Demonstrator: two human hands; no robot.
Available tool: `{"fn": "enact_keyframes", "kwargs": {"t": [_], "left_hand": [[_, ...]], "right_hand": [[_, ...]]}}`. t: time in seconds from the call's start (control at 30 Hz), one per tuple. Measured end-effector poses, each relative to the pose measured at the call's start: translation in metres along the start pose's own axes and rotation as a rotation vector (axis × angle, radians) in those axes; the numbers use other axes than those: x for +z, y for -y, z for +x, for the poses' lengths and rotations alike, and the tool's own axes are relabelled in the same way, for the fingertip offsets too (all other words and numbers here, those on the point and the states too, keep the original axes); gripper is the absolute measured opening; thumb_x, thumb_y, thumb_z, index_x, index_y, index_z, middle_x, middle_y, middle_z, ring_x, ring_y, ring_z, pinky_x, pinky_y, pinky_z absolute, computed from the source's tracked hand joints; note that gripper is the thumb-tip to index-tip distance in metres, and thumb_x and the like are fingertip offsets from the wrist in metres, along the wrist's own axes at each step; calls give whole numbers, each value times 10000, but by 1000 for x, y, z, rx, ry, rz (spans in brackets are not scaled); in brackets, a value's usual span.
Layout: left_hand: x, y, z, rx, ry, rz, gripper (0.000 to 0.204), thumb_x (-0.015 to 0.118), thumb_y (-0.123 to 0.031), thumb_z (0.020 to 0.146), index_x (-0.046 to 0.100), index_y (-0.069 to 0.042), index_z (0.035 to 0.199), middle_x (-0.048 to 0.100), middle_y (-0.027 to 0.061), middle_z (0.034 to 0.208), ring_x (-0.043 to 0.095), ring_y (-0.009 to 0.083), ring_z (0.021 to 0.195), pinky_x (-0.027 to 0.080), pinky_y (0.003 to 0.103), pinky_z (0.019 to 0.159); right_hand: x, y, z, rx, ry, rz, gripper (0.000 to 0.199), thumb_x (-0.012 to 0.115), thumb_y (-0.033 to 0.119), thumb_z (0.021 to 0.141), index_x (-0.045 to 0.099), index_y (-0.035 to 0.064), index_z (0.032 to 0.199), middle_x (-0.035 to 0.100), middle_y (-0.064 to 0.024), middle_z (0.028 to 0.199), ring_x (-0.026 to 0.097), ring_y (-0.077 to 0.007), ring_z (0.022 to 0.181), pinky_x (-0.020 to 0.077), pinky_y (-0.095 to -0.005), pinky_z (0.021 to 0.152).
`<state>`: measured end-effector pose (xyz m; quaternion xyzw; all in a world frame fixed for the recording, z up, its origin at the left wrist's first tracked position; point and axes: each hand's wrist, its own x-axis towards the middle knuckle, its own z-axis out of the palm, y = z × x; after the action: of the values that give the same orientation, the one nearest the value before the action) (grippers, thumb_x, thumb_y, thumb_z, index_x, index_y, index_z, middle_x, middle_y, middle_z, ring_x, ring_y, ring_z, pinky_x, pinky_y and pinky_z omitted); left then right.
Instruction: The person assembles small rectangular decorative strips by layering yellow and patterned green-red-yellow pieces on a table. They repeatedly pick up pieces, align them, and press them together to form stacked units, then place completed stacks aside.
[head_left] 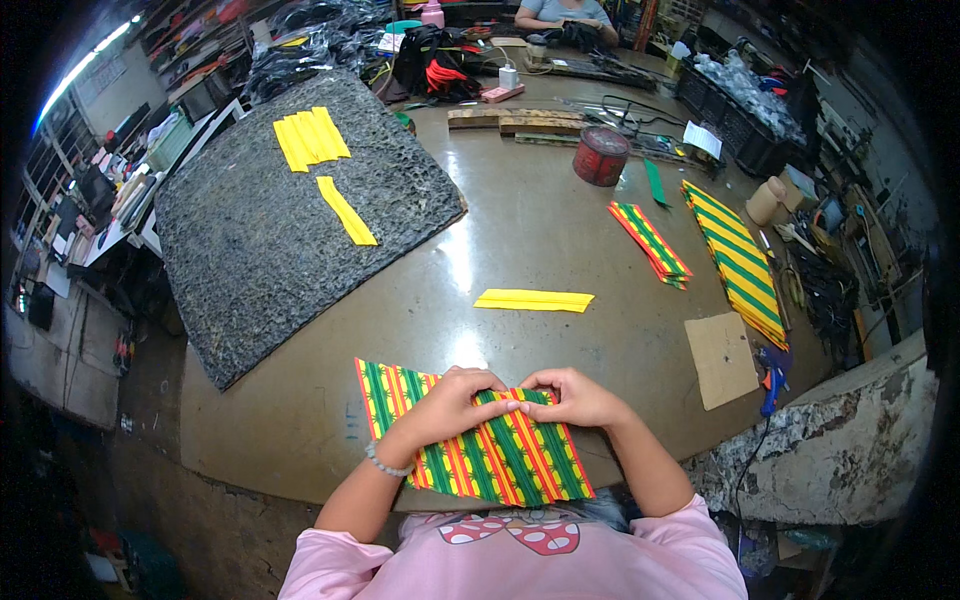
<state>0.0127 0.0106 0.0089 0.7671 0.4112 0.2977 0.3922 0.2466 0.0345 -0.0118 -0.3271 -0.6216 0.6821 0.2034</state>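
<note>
A patterned cloth (520, 465) in green, yellow and red lies at the lower centre of the frame, near the front edge of the brown table (270, 440). The left hand (445, 405) and right hand (578, 400) meet at its upper edge, thumbs almost tip to tip, pinching the cloth; the other fingers seem curled behind that edge, though the hands themselves hide most of them. The left hand and wrist also cover part of the cloth. Just beyond the hands, a yellow strip (535, 300) lies crosswise at the centre. A rough dark slab (270, 260) takes up much of the upper left, bearing a group of yellow pieces (312, 138) and a single yellow piece (347, 212). Right of centre lie small patterned strips (650, 245), a green strip (655, 184) and a green-and-yellow striped stack (735, 265), with a red tin (601, 156) above them. Nearer the right forearm sit a piece of cardboard (721, 360) and a blue glue gun (772, 378), its cord trailing off the table. Wooden bars (530, 122) and a black crate (735, 125) crowd the table's far side.
</note>
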Motion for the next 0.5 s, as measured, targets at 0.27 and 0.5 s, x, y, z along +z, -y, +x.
{"fn": "enact_keyframes", "kwargs": {"t": [0.27,0.5], "left_hand": [[-5,-6,0,-34,21,43,289,735,-302,876,717,-14,904,694,150,811,652,287,746,488,376,718],[-1,-6,0,-10,-44,23,269,744,-276,861,711,-9,884,693,147,791,659,274,729,486,366,711]], "right_hand": [[0,11,-4,40,-19,-102,199,733,164,892,707,-22,961,665,25,823,563,-25,792,474,-212,683],[2,9,-2,48,-33,-184,202,739,176,873,705,-15,932,628,33,759,516,-23,731,443,-226,627]]}}
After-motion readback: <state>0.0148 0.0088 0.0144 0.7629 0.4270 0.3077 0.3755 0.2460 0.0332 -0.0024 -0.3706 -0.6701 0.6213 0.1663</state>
